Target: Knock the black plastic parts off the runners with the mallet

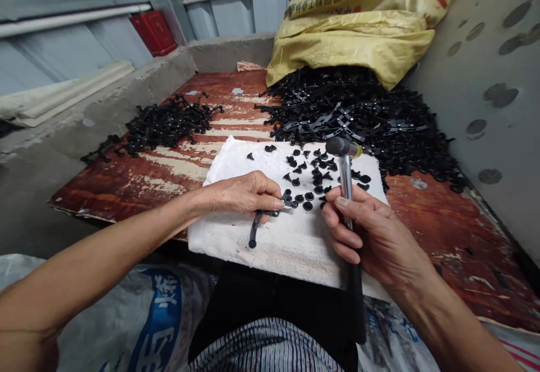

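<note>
My left hand (242,195) pinches a curved black plastic part (258,224) and presses it down on a white foam pad (270,248). My right hand (367,231) is wrapped round the metal shaft of a small hammer (345,161), whose dark head stands raised above the pad. Several small black caps (310,178) lie scattered on the pad, just in front of both hands.
A large heap of black plastic parts (363,116) fills the back right of the worn red board (442,231), under a yellow sack (358,28). A smaller heap (166,124) lies at the back left. A concrete wall (498,107) rises on the right.
</note>
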Tool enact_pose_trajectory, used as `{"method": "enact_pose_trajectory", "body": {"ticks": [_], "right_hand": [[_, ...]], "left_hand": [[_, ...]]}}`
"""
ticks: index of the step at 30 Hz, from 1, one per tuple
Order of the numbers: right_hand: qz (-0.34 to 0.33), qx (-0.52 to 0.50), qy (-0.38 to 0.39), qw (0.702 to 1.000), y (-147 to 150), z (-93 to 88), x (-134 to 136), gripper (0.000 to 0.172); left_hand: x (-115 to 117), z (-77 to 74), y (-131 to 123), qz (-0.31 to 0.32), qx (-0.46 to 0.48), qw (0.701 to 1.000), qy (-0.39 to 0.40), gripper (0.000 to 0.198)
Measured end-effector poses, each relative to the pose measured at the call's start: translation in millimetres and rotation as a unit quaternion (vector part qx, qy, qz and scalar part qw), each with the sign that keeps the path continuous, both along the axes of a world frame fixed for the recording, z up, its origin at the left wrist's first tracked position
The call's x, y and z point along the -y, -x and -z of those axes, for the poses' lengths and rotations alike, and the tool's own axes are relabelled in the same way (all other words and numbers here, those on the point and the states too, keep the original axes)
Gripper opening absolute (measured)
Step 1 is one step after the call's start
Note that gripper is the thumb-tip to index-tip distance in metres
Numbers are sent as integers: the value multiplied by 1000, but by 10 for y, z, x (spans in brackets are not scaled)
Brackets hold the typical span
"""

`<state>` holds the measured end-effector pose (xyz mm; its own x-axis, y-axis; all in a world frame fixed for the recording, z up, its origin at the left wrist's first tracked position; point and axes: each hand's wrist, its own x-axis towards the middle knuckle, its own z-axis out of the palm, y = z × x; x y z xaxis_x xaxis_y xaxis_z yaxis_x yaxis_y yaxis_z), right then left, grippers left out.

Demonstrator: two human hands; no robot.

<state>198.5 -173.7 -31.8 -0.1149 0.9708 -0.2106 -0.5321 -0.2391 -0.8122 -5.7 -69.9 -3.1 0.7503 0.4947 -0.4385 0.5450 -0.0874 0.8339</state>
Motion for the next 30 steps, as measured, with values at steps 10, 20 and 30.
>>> {"method": "enact_pose_trajectory", "body": {"ticks": [10,20,30], "right_hand": [[0,-1,4,1000,-1,3,1,23],[-2,5,5,1000,-3,9,1,24],[-1,-17,11,1000,0,1,11,22]], "left_hand": [[2,-1,-3,-1,-2,1000,3,30],[-8,-9,-9,7,0,1000,1,29],[-4,-27,-7,2,-3,1000,13,30]]}}
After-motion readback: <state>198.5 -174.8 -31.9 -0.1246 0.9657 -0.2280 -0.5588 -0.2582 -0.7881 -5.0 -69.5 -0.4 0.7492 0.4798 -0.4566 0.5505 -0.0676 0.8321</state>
